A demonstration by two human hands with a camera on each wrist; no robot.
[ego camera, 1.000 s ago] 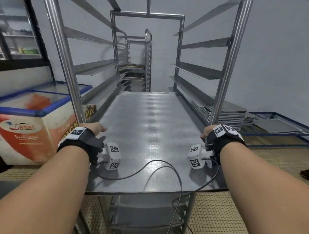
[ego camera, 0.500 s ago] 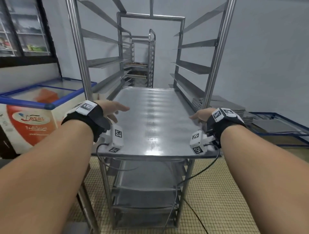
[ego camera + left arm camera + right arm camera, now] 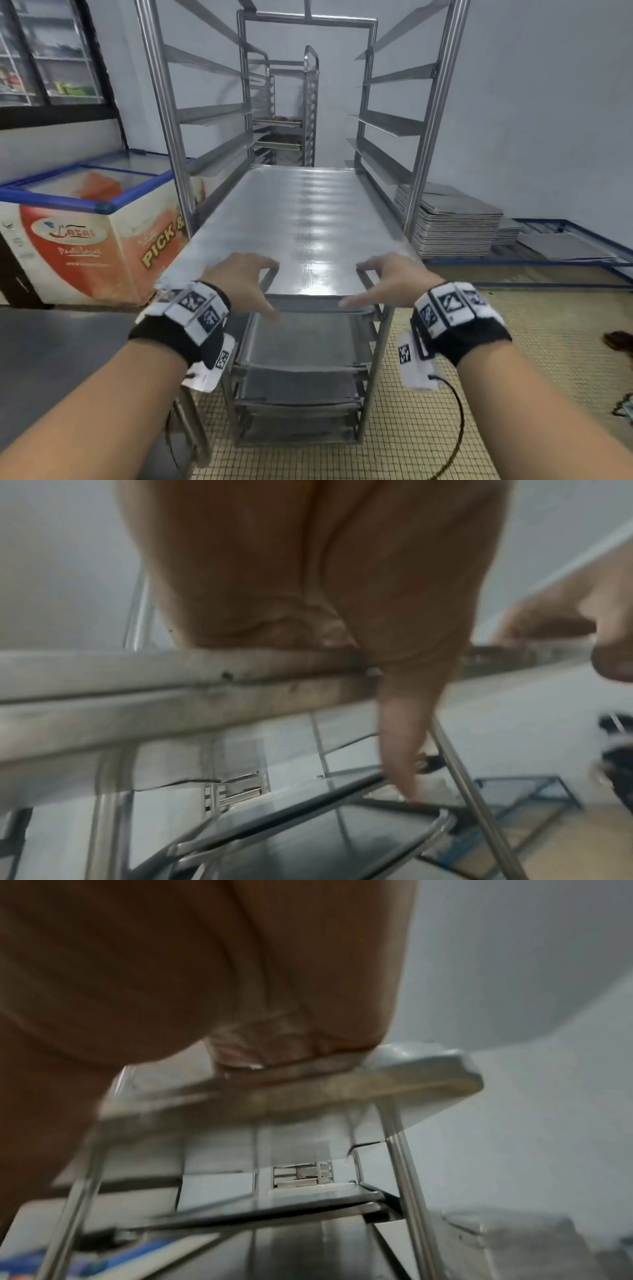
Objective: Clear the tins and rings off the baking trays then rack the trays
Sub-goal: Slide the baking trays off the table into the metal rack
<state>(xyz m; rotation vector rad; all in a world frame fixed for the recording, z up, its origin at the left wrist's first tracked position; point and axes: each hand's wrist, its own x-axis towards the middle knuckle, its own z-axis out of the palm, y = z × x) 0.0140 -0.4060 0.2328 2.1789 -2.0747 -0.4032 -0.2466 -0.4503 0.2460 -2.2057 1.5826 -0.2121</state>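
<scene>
A large bare steel baking tray [image 3: 308, 219] lies level on the runners of a tall steel rack [image 3: 428, 120], at about mid height. No tins or rings are in sight. My left hand [image 3: 246, 281] lies on the tray's near edge, left of centre, with its fingers spread on top. In the left wrist view its palm presses on the tray rim [image 3: 171, 674] and its thumb hangs below. My right hand [image 3: 390, 281] lies the same way on the near right corner, palm against the rim [image 3: 377, 1085]. Several more trays [image 3: 305, 339] sit racked below.
A tall stack of trays [image 3: 455, 226] stands on a low blue frame right of the rack. A chest freezer [image 3: 85, 233] stands close on the left. A second rack [image 3: 291, 130] holding trays is behind. The floor is tiled, and cables hang from my wrists.
The tray has slid deeper into the rack. My hands have moved from the tray's two long sides to its near edge, and I have stepped back.
</scene>
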